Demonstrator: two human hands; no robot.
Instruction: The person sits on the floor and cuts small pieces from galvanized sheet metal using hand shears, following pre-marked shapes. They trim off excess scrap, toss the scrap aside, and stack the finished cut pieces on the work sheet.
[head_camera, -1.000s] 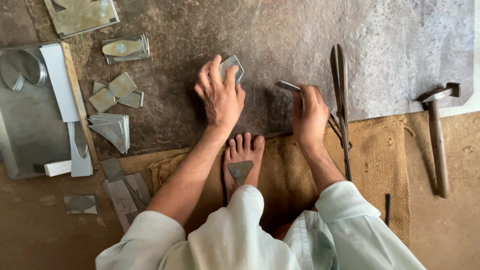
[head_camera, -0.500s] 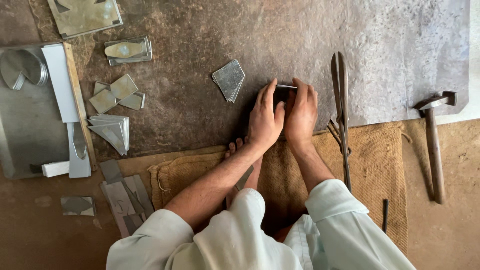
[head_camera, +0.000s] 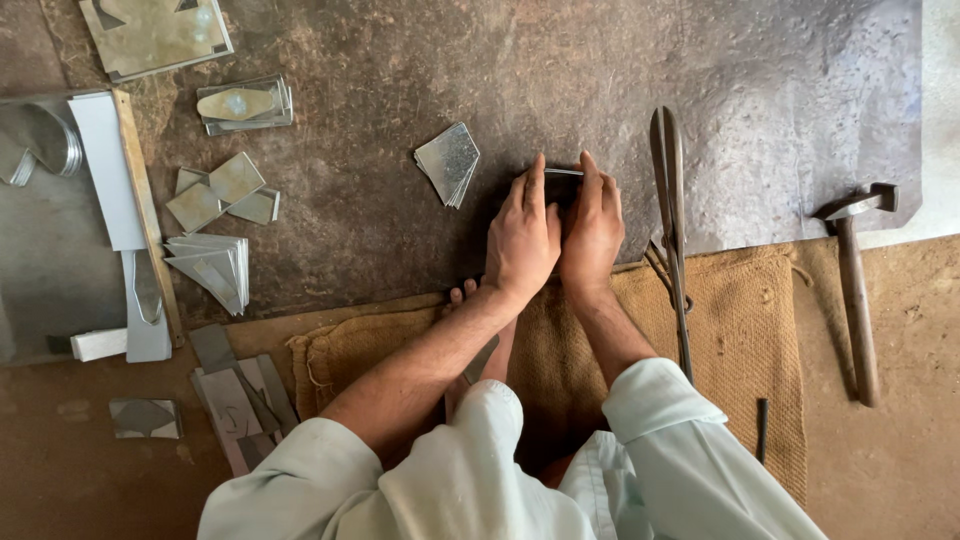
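Landmark: the large dark metal sheet (head_camera: 420, 120), dull, mottled and rust-stained, spread flat on the floor.

Left hand (head_camera: 522, 240) and right hand (head_camera: 592, 232): side by side at the sheet's near edge, touching each other, fingers extended and pressed together around a small metal piece (head_camera: 563, 173). Only a thin bright edge of the piece shows, between and just beyond the fingertips; the rest is hidden under the hands. Both hands grasp it; the exact grip beneath cannot be told.

Stack of cut tin pieces (head_camera: 449, 162): grey, roughly four-sided, fanned slightly, lying on the sheet just left of the left hand, not touched.

Long iron shears (head_camera: 671, 220): dark, slender, lying lengthwise across the sheet's near edge, just right of the right hand.

Hammer (head_camera: 855, 280): metal head at the sheet's right corner, worn wooden handle reaching off the sheet toward the person.

Burlap sacking (head_camera: 740, 340): coarse tan weave, below the sheet's near edge, under the forearms.

More cut metal shapes (head_camera: 215, 195): flat, pale, angular, scattered at the sheet's left side.
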